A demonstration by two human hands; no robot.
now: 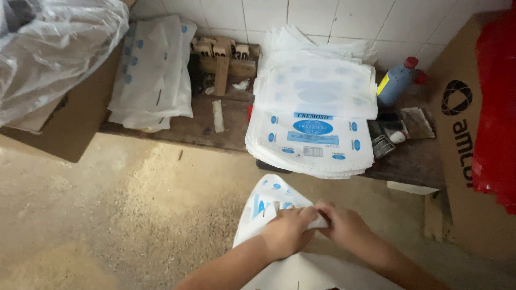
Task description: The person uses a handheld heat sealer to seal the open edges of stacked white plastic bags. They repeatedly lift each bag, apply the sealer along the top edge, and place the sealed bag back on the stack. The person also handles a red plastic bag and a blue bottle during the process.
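Both hands meet at the upper edge of a white plastic bag with blue print; the left hand is curled over it with fingers pressed into the film, and the right hand pinches the same edge just beside it, though how many layers it holds is hard to tell. The bag hangs below and left of the grip, above the bare concrete floor; beyond lies a stack of matching bags on a low wooden shelf, a second pile farther left, a grey bottle with a red cap and a cardboard box to the right.
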